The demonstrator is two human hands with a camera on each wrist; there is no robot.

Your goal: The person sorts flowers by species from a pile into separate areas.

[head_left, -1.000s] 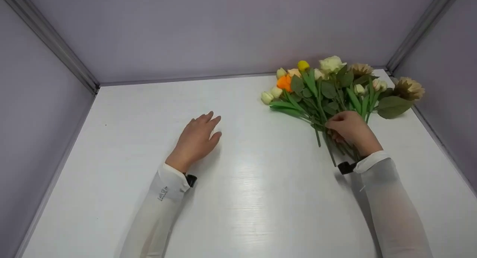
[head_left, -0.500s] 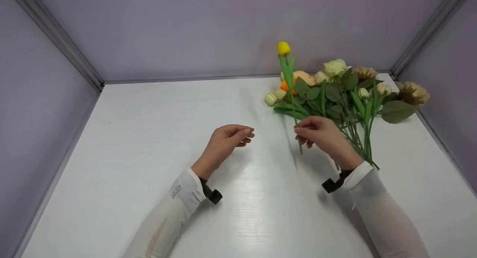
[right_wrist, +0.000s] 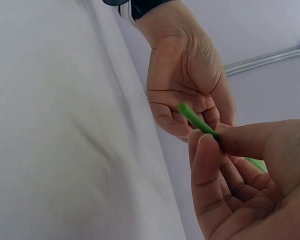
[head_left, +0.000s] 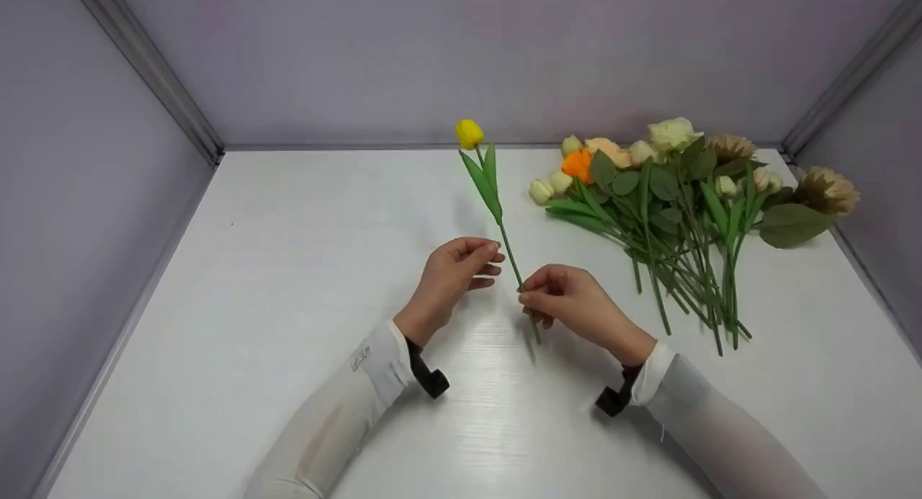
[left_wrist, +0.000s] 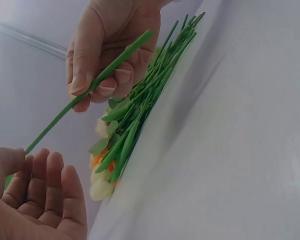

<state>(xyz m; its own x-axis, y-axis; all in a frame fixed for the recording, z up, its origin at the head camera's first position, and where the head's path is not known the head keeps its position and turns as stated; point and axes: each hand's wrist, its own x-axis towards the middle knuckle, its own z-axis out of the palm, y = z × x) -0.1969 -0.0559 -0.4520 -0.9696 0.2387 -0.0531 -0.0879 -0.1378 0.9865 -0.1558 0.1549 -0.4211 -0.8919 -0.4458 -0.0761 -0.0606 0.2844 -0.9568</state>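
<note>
My right hand (head_left: pixel 573 301) pinches the green stem of a yellow tulip (head_left: pixel 470 134) between thumb and fingertips, near its lower end. The tulip tilts to the left above the table, its two long leaves below the bloom. My left hand (head_left: pixel 455 276) is close beside the middle of the stem, its fingers loosely bent; a narrow gap shows in the head view. In the left wrist view the stem (left_wrist: pixel 55 121) passes behind the left thumb. From the right wrist view, the cut stem end (right_wrist: pixel 182 108) sticks out past the right fingertips, and the bloom is hidden.
On the right of the white table (head_left: pixel 288 218) lies a pile of flowers, with an orange bloom (head_left: pixel 577 166), a white rose (head_left: pixel 675 134), a brown-beige flower (head_left: pixel 832 191) and pale tulips. Their stems (head_left: pixel 709 297) point toward the front. Grey panels border the table.
My right hand has drawn the yellow tulip out of the pile and carried it left, toward the middle. My left hand has moved right, up beside the stem.
</note>
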